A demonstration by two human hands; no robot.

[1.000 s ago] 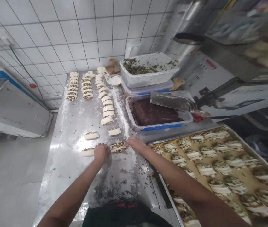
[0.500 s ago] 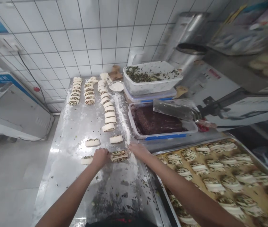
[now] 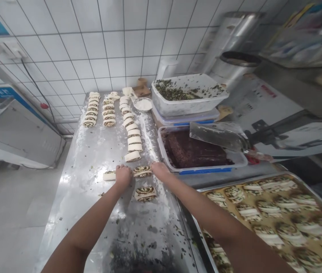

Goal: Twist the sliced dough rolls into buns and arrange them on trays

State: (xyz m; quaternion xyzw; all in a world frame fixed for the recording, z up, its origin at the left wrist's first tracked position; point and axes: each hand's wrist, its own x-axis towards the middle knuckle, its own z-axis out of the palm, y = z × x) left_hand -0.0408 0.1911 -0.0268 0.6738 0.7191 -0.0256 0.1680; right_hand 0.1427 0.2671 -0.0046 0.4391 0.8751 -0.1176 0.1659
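Observation:
My right hand (image 3: 161, 171) pinches the right end of a dough roll slice (image 3: 143, 171) with dark green filling, its spiral layers showing on top. At the slice's left end is my left hand (image 3: 123, 176), fingers curled in; its fingertips are partly hidden. Left of that hand, and partly behind it, lies a plain-topped dough strip (image 3: 109, 175). Closer to me a second slice (image 3: 145, 193) with layers spread open rests on the metal table (image 3: 93, 212). Beyond my hands runs a row of cut dough slices (image 3: 134, 140).
Two shorter cut rolls (image 3: 89, 117) lie farther back. On the right stand a tub of chopped green filling (image 3: 189, 104), a tub of dark paste (image 3: 175, 151) with a broad blade (image 3: 218, 136) across it, and a tray (image 3: 203, 189) of shaped dough pieces. Flour dusts the table.
Both hands have moved from the nearer slice to the one beyond it, which now shows its layers upward. The nearer slice has been let go. The strip beside it at the left is no longer visible.

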